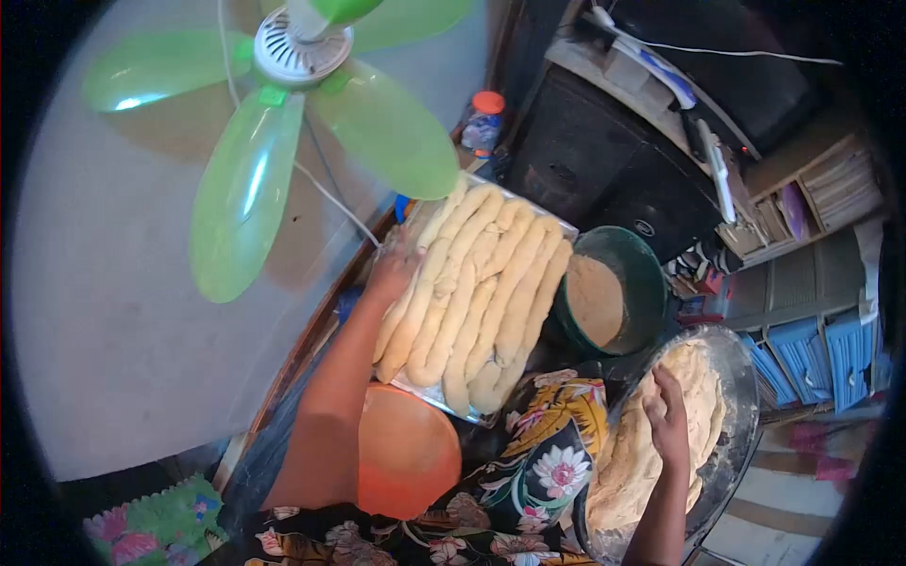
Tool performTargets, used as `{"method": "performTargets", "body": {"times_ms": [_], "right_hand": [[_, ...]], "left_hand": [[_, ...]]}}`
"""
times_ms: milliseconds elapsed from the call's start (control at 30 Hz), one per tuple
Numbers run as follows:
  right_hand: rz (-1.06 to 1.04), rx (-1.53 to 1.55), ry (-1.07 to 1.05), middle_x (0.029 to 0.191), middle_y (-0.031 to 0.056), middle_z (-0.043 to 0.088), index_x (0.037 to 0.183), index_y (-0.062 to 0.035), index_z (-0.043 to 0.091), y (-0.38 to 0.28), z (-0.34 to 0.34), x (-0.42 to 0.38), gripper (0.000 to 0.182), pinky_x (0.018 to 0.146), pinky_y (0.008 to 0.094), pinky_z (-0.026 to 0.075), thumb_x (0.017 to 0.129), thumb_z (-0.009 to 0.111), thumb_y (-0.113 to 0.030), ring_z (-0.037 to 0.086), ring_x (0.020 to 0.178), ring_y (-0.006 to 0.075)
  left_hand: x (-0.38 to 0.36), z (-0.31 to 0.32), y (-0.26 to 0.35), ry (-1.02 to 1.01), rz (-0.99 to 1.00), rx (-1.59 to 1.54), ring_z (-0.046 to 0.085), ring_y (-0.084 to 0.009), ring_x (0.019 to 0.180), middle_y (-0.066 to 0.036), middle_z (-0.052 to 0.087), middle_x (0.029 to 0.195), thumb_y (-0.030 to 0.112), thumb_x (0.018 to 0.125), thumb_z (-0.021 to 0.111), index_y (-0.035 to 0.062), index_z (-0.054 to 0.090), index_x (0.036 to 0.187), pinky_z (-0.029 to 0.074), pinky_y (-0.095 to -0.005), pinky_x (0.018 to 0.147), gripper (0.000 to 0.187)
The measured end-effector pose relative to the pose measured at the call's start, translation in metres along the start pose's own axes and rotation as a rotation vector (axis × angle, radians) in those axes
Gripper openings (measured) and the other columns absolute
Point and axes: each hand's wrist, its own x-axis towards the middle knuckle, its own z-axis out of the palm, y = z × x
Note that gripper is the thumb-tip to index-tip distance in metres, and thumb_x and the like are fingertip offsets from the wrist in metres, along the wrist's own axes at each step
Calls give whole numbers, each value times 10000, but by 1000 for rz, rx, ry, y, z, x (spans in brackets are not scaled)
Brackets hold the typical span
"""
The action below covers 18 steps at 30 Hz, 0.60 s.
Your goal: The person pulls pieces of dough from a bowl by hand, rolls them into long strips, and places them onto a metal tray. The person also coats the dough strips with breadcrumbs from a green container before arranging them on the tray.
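1. Long dough ropes (462, 283) lie side by side on a metal tray (559, 220) in the middle of the frame. They look soft and floury, likely to stretch, dent or stick together if pinched; a rope would be best taken with flat support along its length, the tray by its rim.
2. The left hand (394, 269) is at the tray's left side, beside the outermost rope; whether its fingers grip anything, I cannot tell.
3. The large dough mass (628, 476) sits in a dark basin (747, 415) at lower right. It looks heavy, slack and perhaps tacky, better scooped from beneath than plucked.
4. The right hand (667, 415) is over that mass, fingers loosely curled and parted, holding nothing visible; contact is unclear.
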Motion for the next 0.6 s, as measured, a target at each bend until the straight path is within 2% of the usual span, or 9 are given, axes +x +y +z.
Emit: {"method": "performTargets", "body": {"times_ms": [67, 100, 200, 267, 367, 433, 500, 567, 600], "right_hand": [[97, -62, 78, 1323, 177, 408, 1228, -47, 475, 22, -11, -28, 434, 1043, 381, 261, 809, 575, -94, 365, 1252, 309], [59, -83, 88, 1308, 162, 425, 1225, -49, 478, 39, -16, -41, 425, 1028, 371, 288, 812, 569, -93, 388, 1230, 290], [182, 52, 123, 1296, 115, 435, 1249, -32, 447, 48, -27, -62, 437, 974, 354, 347, 839, 569, -119, 453, 1151, 245], [241, 127, 172, 1280, 97, 446, 1252, -29, 442, 57, -35, -70, 439, 943, 342, 377, 834, 563, -87, 484, 1093, 227], [271, 189, 212, 1299, 111, 433, 1239, -66, 481, 73, -34, -73, 461, 912, 362, 410, 788, 574, -33, 507, 1049, 237], [307, 201, 243, 1297, 130, 433, 1241, -59, 476, 66, -34, -72, 479, 930, 369, 394, 775, 582, -23, 493, 1084, 271], [172, -157, 229, 1297, 165, 425, 1245, -52, 469, 76, -38, -77, 483, 976, 392, 349, 776, 584, -47, 444, 1153, 321], [228, -291, 394, 1304, 195, 410, 1245, -49, 468, 96, -35, -84, 475, 1019, 411, 290, 785, 579, -91, 368, 1221, 354], [297, -299, 450, 1350, 205, 364, 1289, -70, 430, 129, -29, -92, 497, 1047, 434, 240, 822, 555, -189, 316, 1263, 357]], "left_hand": [[15, 25, 8, 67, 277, 573, 319, -351, 1275, -220, 355, 1359, 486, 862, 465, -21, 289, 1346, 235, -381, 1062, 722], [21, 26, 16, 64, 296, 565, 319, -351, 1275, -220, 355, 1359, 486, 862, 465, -21, 289, 1346, 235, -381, 1062, 722], [46, -9, 75, -107, -148, 125, 390, -315, 1231, -216, 422, 1306, 467, 882, 436, 41, 473, 1246, 274, -373, 1039, 562], [104, 23, 35, 83, 102, 11, 390, -296, 1238, -200, 435, 1306, 471, 878, 455, 52, 479, 1248, 282, -347, 1033, 559], [140, 57, 53, 153, 131, 96, 399, -293, 1232, -185, 460, 1291, 442, 883, 476, 63, 497, 1237, 291, -334, 1022, 520], [148, 64, 53, -168, 127, -170, 286, -329, 1297, -211, 346, 1372, 482, 880, 447, 46, 391, 1319, 219, -393, 1063, 621], [153, 67, 56, -245, 135, -210, 241, -330, 1316, -210, 306, 1395, 503, 872, 450, 34, 368, 1333, 194, -384, 1075, 663], [185, 107, 7, 120, 307, 335, 256, -320, 1313, -206, 316, 1391, 514, 861, 466, 42, 403, 1315, 216, -375, 1064, 658], [168, 110, 30, 105, 321, 328, 256, -320, 1313, -206, 316, 1391, 514, 861, 466, 42, 403, 1315, 216, -375, 1064, 658]]}}
